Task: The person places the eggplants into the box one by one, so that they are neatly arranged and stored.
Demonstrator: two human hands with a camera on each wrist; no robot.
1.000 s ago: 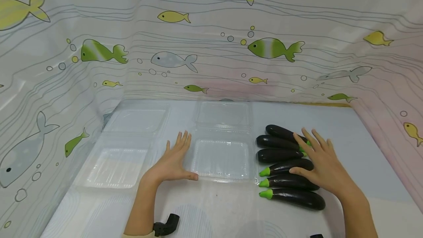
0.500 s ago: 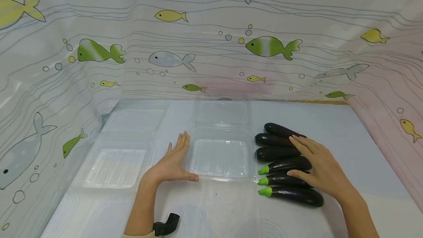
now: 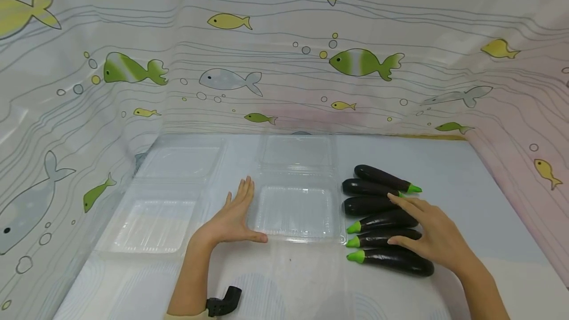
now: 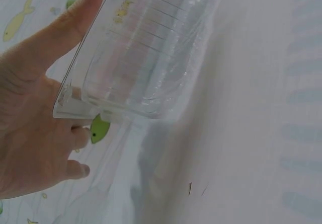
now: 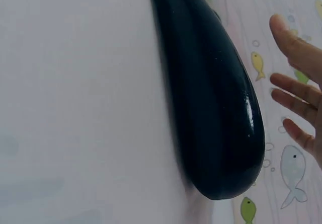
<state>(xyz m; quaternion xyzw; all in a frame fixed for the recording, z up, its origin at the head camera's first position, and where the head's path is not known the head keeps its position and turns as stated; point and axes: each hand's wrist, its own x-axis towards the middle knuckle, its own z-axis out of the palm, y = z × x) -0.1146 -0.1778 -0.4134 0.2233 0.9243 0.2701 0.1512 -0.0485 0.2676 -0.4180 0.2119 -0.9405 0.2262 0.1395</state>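
Over long, glossy black eggplants (image 3: 387, 220): right hand (image 3: 437, 233), fingers extended.
Left hand (image 3: 231, 219) splayed alongside clear plastic hinged box (image 3: 295, 214).

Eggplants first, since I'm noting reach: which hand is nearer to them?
Right. The right hand is at the right side of the eggplants. The left hand is farther away, by the opposite edge of the clear box beside them.

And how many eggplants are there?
6: three nearer eggplants, stems left, and three farther eggplants behind them, all right of the central clear container; the right hand partly covers some; none seems wholly hidden.
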